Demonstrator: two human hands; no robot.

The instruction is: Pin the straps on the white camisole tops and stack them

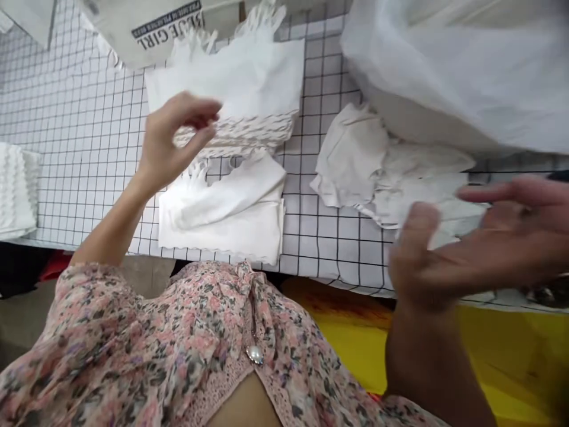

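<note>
My left hand (pixel 180 133) is raised over the left edge of a thick stack of folded white pieces (pixel 262 83), with loose strips at its far edge. Its fingers are curled with a gap to the thumb, and nothing shows in them. Closer to my body lies a second white stack (pixel 222 222), its top piece folded over at a slant. My right hand (pixel 480 243), smeared by motion, is held with thumb and fingers apart above a loose heap of white pieces (pixel 355 160). I see nothing in it. Whether the pieces are cloth, I cannot tell.
A large white bag or sheet (pixel 453 77) bulges at the back right. At the back left stands a printed cardboard box (pixel 120 29). Another white stack (pixel 18 190) lies at the far left. A black-and-white grid cloth (pixel 89 118) covers the table; something yellow (pixel 502 356) is below its edge.
</note>
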